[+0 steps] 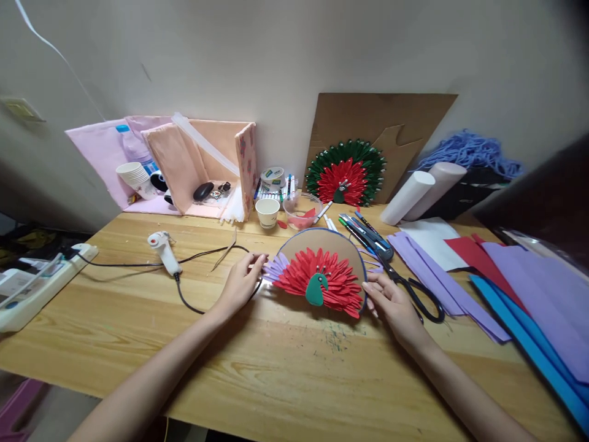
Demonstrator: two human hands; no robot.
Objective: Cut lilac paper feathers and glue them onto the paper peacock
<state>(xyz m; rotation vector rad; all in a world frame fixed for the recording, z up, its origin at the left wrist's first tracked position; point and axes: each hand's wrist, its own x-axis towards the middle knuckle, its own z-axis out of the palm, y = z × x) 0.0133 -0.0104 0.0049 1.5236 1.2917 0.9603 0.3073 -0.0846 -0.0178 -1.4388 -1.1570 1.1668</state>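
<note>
A peacock craft (317, 294) with red paper feathers, a green head and a round cardboard backing edged in dark blue is held tilted just above the table. My left hand (243, 279) pinches its left side, where purple paper feathers (277, 268) stick out. At the opposite edge, my right hand (391, 304) grips the cardboard between thumb and fingers. More purple strips show behind the right rim. Black-handled scissors (421, 298) lie beside my right hand, and a box cutter (370, 236) rests just behind the craft.
A white hot glue gun (164, 252) with its black cord lies left, near a power strip (50, 285). A paper cup (267, 212) and plastic bowl (301, 210) stand behind. A green-and-red peacock (347, 175) leans on cardboard. Purple sheets (543, 294) cover the right side.
</note>
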